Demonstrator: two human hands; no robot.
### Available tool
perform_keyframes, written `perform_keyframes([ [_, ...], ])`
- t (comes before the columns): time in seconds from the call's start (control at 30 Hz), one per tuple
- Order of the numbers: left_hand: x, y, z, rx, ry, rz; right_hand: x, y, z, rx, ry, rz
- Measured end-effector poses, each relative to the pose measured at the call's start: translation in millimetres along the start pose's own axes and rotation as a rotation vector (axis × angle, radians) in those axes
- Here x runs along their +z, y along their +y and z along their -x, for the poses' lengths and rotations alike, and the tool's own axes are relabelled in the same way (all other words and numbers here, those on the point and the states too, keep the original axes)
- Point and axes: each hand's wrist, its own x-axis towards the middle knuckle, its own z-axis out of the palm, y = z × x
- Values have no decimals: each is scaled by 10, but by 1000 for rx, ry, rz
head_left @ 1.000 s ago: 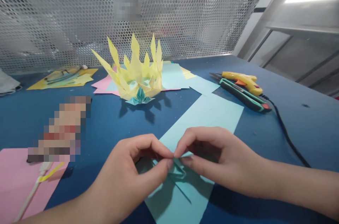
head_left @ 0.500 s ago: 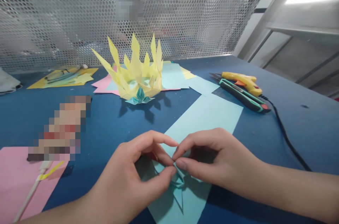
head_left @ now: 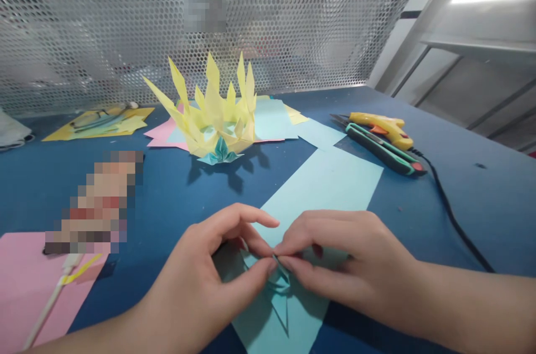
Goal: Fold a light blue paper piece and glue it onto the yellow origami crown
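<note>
Between my two hands is a small folded piece of teal paper [head_left: 280,286], with creased layers and a thin point toward me. My left hand [head_left: 221,264] pinches its left side between thumb and fingers, the index finger raised off it. From the other side my right hand [head_left: 335,250] pinches its upper edge with thumb and fingertips. Most of the piece's top is hidden by my fingers. Under both hands lies a long light-blue sheet of paper [head_left: 330,181]. Beyond them stands a yellow paper crown [head_left: 215,103] with a teal folded ornament [head_left: 221,152] on its front.
At right lie a yellow glue gun [head_left: 383,126] with a black cord and a green-and-black utility knife [head_left: 385,150]. Left are a blurred-out flat object [head_left: 98,197] with a white cable and pink paper [head_left: 37,281]. Perforated metal [head_left: 272,13] closes off the blue table's back.
My right index finger has drawn down and back onto the folded paper, closing its pinch beside the thumb. My left hand has barely moved.
</note>
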Motion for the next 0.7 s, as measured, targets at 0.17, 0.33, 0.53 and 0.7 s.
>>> perform_keyframes([
  [0.17,-31,14,-19,-111,65,48,-43,10,-21,-133,-60,-3],
  [0.33,-51,13,-7,-74,125,14,-46,28,-58,120,-34,-197],
  [0.53,-37,27,8,31,165,-71,-31,43,-78,448,-74,-386],
  [0.7,-28,18,28,67,126,-19,-34,33,-72,508,-85,-460],
])
